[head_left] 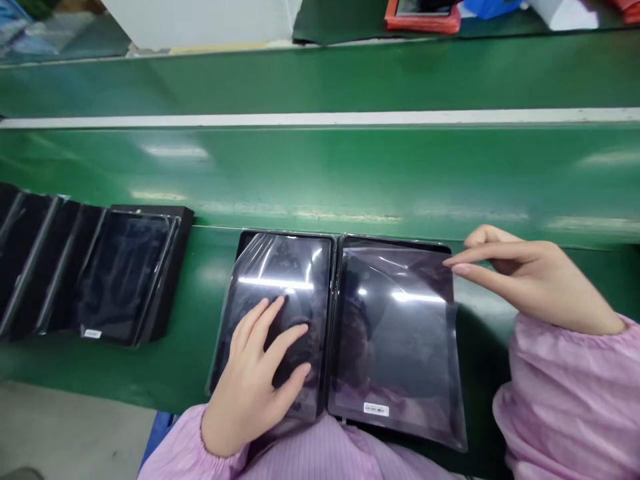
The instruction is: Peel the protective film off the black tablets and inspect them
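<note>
Two dark tablets lie side by side on the green bench in front of me. Over the left tablet point(295, 267) lies a clear plastic film, wrinkled at its top left corner. My left hand point(260, 367) rests on that film with its fingers spread. A second clear film sits askew on the right tablet point(390, 347), overhanging its right side, with a small white label point(376, 409) near the bottom. At the film's upper right corner, my right hand point(505, 267) pinches the edge between thumb and index finger.
Several more tablets point(125, 273) in black trays lean in an overlapping row at the left. Beyond the green bench point(320, 173), a raised shelf carries a white box point(210, 23) and a red case point(423, 23). The bench's front edge runs close to my body.
</note>
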Available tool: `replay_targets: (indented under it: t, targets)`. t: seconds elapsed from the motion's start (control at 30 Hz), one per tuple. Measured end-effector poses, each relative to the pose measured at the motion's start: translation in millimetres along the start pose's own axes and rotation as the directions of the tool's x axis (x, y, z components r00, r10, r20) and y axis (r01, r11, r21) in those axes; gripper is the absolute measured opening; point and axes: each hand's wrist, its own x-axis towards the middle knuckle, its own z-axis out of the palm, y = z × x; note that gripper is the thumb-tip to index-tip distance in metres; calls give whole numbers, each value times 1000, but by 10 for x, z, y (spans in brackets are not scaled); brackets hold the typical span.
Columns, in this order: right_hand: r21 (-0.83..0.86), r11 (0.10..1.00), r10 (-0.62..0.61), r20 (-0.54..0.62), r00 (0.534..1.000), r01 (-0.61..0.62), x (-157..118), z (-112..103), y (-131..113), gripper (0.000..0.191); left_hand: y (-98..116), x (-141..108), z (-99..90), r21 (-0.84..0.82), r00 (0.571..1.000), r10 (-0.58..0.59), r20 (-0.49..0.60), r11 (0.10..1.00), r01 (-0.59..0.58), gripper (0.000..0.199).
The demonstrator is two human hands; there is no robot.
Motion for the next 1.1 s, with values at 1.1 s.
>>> replay_targets:
  t: [1.1]
  targets:
    - [440,883,128,106,986,-161,-69,-9,488,46,-589,-272,-98,38,852,-440,-285,883,468,53]
